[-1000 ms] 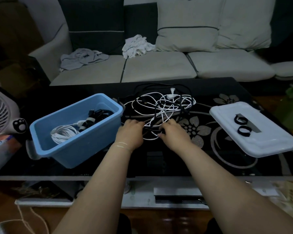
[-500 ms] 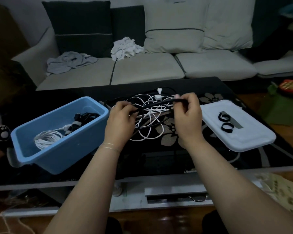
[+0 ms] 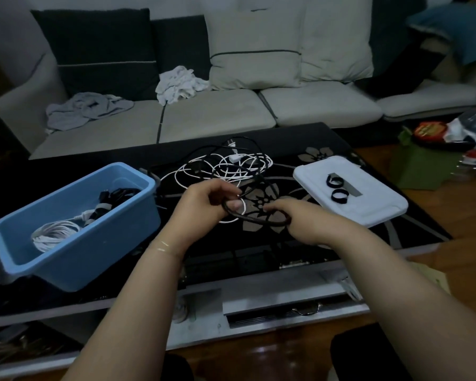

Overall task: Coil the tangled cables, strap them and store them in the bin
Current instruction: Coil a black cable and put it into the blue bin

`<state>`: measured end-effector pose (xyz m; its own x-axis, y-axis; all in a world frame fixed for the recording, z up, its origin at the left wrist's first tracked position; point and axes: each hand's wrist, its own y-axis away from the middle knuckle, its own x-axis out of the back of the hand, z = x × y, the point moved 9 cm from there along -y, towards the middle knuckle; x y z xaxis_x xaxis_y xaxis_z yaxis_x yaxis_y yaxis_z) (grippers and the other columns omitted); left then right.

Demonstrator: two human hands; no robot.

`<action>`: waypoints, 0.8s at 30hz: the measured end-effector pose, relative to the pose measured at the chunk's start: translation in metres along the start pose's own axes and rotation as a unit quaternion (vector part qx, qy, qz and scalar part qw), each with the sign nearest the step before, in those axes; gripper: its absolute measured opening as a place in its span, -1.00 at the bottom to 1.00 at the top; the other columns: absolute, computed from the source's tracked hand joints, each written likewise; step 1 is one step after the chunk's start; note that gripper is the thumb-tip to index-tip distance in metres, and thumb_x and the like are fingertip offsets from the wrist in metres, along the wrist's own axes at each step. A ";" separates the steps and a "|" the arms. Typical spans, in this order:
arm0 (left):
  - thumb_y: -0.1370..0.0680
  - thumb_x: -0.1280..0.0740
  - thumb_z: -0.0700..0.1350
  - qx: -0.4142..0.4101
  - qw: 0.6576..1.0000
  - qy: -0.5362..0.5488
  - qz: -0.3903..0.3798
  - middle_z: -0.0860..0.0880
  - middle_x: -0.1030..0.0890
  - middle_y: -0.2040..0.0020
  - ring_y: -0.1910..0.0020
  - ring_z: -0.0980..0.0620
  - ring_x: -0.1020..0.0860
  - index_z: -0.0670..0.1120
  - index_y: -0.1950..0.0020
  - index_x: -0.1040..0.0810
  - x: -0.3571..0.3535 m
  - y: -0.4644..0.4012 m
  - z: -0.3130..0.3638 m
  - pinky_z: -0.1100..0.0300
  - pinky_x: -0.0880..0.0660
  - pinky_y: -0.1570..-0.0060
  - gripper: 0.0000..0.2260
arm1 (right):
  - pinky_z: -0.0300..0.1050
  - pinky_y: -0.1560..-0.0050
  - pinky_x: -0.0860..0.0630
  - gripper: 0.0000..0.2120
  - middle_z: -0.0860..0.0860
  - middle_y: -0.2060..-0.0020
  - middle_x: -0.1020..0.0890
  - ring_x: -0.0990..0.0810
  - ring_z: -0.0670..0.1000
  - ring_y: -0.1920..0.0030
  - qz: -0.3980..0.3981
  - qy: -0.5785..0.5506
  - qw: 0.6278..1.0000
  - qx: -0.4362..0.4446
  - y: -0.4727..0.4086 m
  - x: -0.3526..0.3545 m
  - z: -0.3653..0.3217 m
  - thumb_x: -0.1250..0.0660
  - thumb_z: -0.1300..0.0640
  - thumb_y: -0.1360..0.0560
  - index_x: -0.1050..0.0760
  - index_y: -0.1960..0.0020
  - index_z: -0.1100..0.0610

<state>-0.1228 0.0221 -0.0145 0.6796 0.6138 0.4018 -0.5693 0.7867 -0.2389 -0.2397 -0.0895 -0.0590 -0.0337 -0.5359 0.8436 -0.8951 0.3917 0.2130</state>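
Both hands hold one loop of black cable point(image 3: 254, 218): the left hand point(image 3: 204, 204) pinches one end, the right hand point(image 3: 300, 218) grips the other, forming a coil. Beyond the fingers lies the remaining tangle point(image 3: 226, 167). Left of the left hand, the blue bin point(image 3: 74, 251) holds finished coils; straps point(image 3: 337, 189) wait right, within reach.

Bin point(image 3: 74, 251) left of cables point(image 3: 226, 167)

A black tabletop point(image 3: 308, 149) with a pale flower pattern is carrying everything. A blue bin point(image 3: 94, 251) is sitting on it to the left of the hands. A tangle of black and white cables point(image 3: 226, 166) is lying just beyond the hands. A white lid point(image 3: 368, 213) is lying flat to their right, near the tabletop's edge.
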 end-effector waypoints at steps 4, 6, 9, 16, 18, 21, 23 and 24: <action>-0.45 -0.41 -0.39 -0.014 0.997 -0.011 -0.077 0.00 -0.61 0.17 0.18 0.26 -0.56 -0.07 0.06 -0.61 -0.020 0.011 0.012 0.44 -0.46 0.07 -0.78 | -0.15 -0.14 -0.49 -0.36 -0.02 -0.38 -0.43 -0.50 0.00 -0.26 -0.070 0.039 0.997 0.016 0.009 -0.017 0.009 -0.20 0.35 -0.51 -0.23 -0.46 -0.16; -0.49 -0.27 -0.48 -0.012 0.996 0.042 -0.077 -0.07 -0.64 0.07 0.07 0.16 -0.61 -0.10 0.02 -0.61 -0.019 0.014 0.018 0.34 -0.51 -0.01 -0.70 | -0.14 -0.26 -0.45 -0.36 -0.08 -0.33 -0.49 -0.48 -0.08 -0.29 -0.090 0.013 0.995 0.043 0.013 -0.022 0.005 -0.17 0.41 -0.48 -0.29 -0.43 -0.13; -0.54 -0.10 -0.48 0.077 0.957 0.278 -0.011 -0.15 -0.59 -0.16 -0.07 -0.13 -0.64 -0.18 -0.15 -0.55 -0.005 0.009 0.006 0.16 -0.59 -0.01 -0.64 | -0.10 -0.30 -0.45 -0.39 -0.09 -0.22 -0.58 -0.51 -0.15 -0.25 -0.138 -0.024 0.988 0.070 0.024 -0.035 -0.007 -0.09 0.49 -0.44 -0.46 -0.30 -0.05; -0.57 -0.28 -0.31 0.236 0.801 0.517 0.186 -0.22 -0.36 -0.33 0.06 -0.23 -0.66 -0.21 -0.50 -0.14 0.005 0.009 -0.056 0.04 -0.61 0.02 -0.45 | -0.15 -0.14 -0.56 -0.54 -0.02 -0.06 -0.68 -0.66 -0.03 -0.05 -0.277 -0.011 0.959 0.052 0.044 -0.069 -0.004 -0.08 0.47 -0.48 -0.63 -0.12 0.13; -0.58 -0.26 -0.31 0.240 0.797 0.512 0.211 -0.23 -0.41 -0.30 0.12 -0.15 -0.68 -0.20 -0.50 -0.14 0.007 0.010 -0.065 0.13 -0.64 0.19 -0.48 | -0.16 -0.08 -0.54 -0.52 0.00 -0.08 -0.67 -0.66 -0.01 -0.05 -0.292 -0.016 0.956 0.030 0.045 -0.067 0.003 -0.05 0.47 -0.47 -0.63 -0.11 0.14; -0.65 -0.17 -0.18 0.303 0.814 0.460 0.183 -0.14 -0.62 0.00 0.38 0.11 -0.64 -0.14 -0.03 -0.47 -0.005 0.015 -0.069 0.33 -0.54 0.45 -0.90 | -0.14 0.06 -0.57 -0.49 0.04 -0.15 -0.63 -0.68 0.06 0.02 -0.309 -0.058 0.949 -0.001 0.048 -0.068 0.014 0.01 0.46 -0.48 -0.62 -0.11 0.13; -0.67 -0.11 -0.13 0.314 0.861 0.378 0.132 0.01 -0.68 0.26 0.50 0.21 -0.52 -0.08 0.06 -0.45 -0.007 0.017 -0.063 0.38 -0.47 0.54 -0.83 | -0.19 0.25 -0.57 -0.47 0.04 -0.22 -0.59 -0.70 0.06 0.21 -0.280 -0.123 0.952 -0.028 0.043 -0.067 0.016 0.03 0.46 -0.49 -0.59 -0.11 0.06; -0.67 -0.12 -0.13 0.303 0.887 0.333 0.104 0.04 -0.67 0.33 0.53 0.21 -0.51 -0.06 0.02 -0.44 -0.007 0.016 -0.059 0.35 -0.47 0.54 -0.86 | -0.23 0.36 -0.54 -0.50 0.04 -0.23 -0.59 -0.68 0.01 0.33 -0.233 -0.158 0.959 -0.036 0.035 -0.061 0.017 0.02 0.45 -0.51 -0.57 -0.14 0.05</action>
<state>-0.1095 0.0342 -0.0730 0.5382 0.8031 -0.2555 -0.7213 0.5958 0.3532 -0.2767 -0.0564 -0.1114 0.2192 -0.8604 0.4601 -0.8131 0.0995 0.5735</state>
